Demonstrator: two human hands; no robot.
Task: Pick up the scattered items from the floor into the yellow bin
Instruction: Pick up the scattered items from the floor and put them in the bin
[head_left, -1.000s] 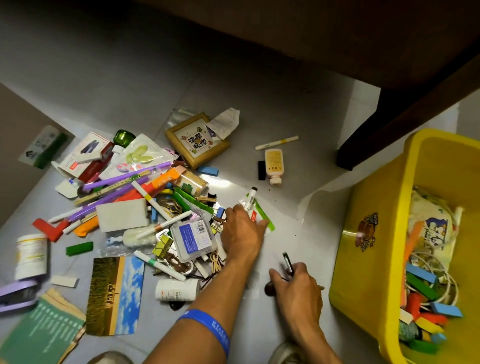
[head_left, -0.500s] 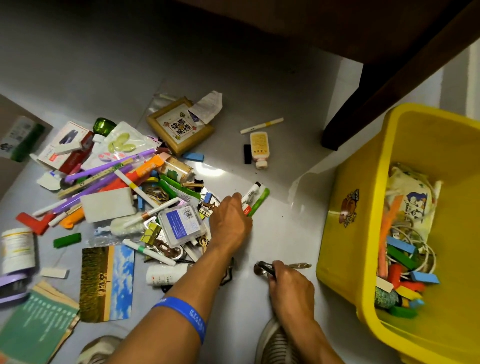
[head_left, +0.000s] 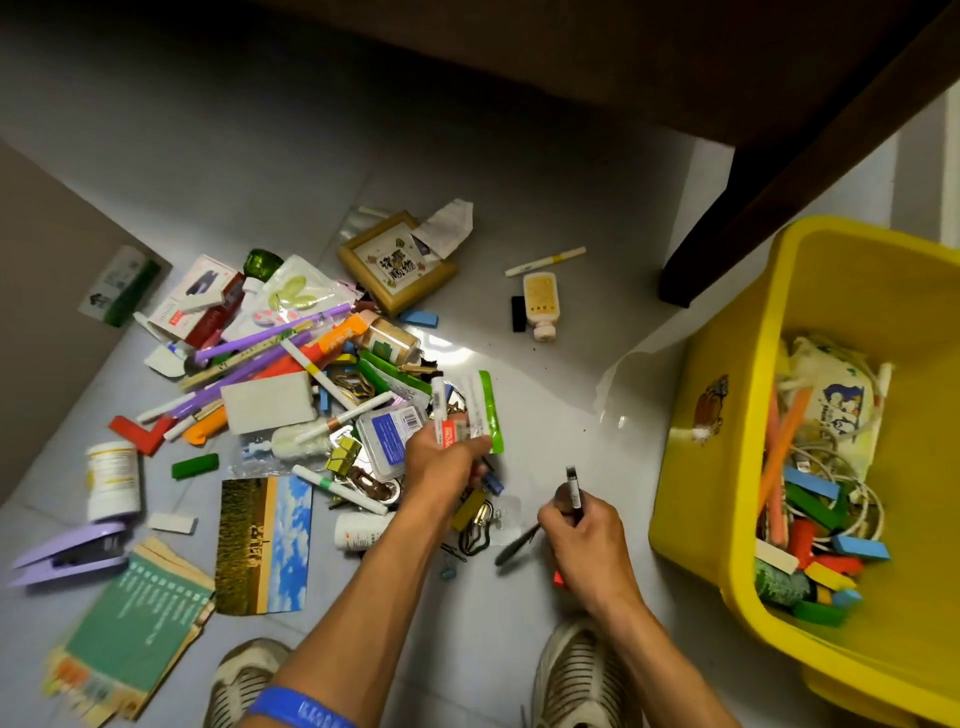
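Both hands now loaded: left hand has lifted marker and packet, right hand grips pens; bin next

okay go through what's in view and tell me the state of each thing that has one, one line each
Left hand: grips a green-edged packet and a white marker, lifted off the pile.
Right hand: grips a dark pen-like item, upright.
Yellow bin: upright, open, partly filled.
Purple stapler: lying on the floor, jaws apart.
White bottle: lying on its side.
Small cream bottle: lying down, capped.
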